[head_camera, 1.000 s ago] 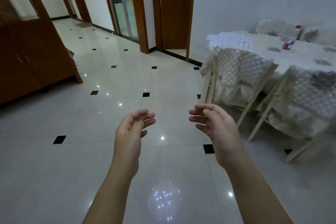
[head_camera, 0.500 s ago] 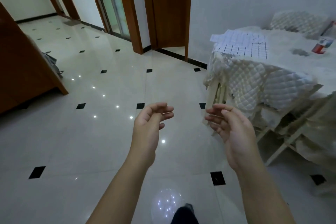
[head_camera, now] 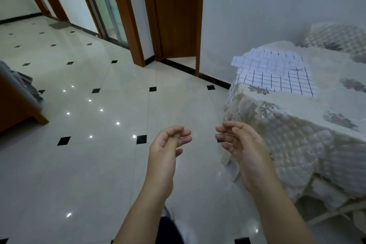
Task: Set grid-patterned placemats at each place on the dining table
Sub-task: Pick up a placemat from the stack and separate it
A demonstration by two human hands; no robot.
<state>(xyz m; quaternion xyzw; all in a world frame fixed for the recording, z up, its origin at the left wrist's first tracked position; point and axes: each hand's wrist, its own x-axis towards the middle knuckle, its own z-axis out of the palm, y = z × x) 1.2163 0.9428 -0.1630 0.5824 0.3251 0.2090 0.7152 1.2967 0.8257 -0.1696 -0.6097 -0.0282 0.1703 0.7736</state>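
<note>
fingers (head_camera: 174, 129) curled, seemingly empty: left hand (head_camera: 163, 156), right hand (head_camera: 246, 154).

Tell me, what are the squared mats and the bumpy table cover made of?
The grid-patterned placemats look like thin cloth or maybe paper: matte white with dark lines, lying flat and limp. The table cover looks like padded quilted fabric: stitched diamond puffs and soft hanging folds.
</note>
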